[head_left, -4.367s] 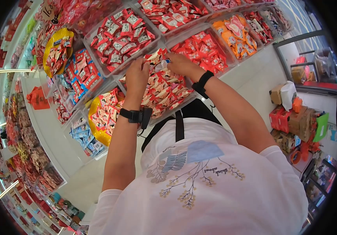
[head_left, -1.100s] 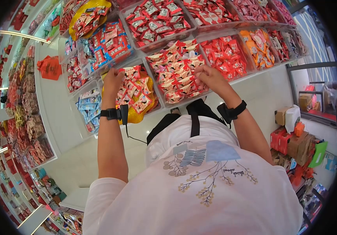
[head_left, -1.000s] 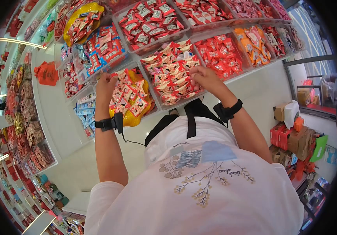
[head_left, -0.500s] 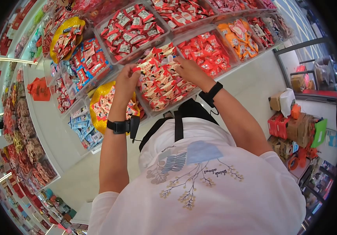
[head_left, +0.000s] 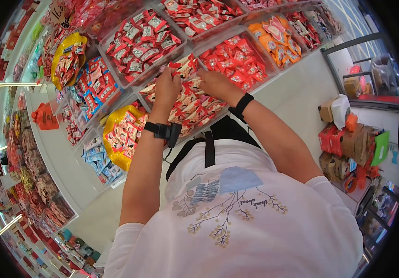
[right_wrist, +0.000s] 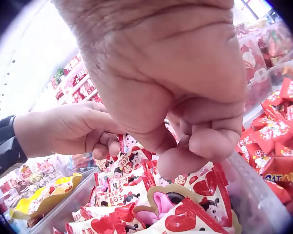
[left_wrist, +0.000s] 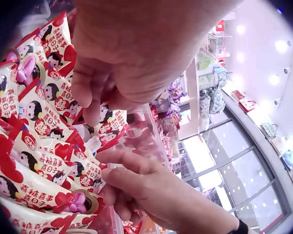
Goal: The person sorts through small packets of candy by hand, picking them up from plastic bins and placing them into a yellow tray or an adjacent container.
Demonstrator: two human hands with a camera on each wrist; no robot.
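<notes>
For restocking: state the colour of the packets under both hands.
Cream packets with red hearts; clearest in the left wrist view.

Head camera looking steeply down over the chest at the candy bin (head_left: pixel 188 99), both wrist cameras close under knuckles, sharing that bin's packets

A sweet shop: clear plastic bins (head_left: pixel 116 78) packed with red wrapped candies (head_left: pixel 143 39) stand in rows, more stocked shelves (head_left: pixel 21 153) curve along the wall, a handwritten price sign (head_left: pixel 56 10) sits above, and cardboard cartons (head_left: pixel 347 143) are stacked on the floor
</notes>
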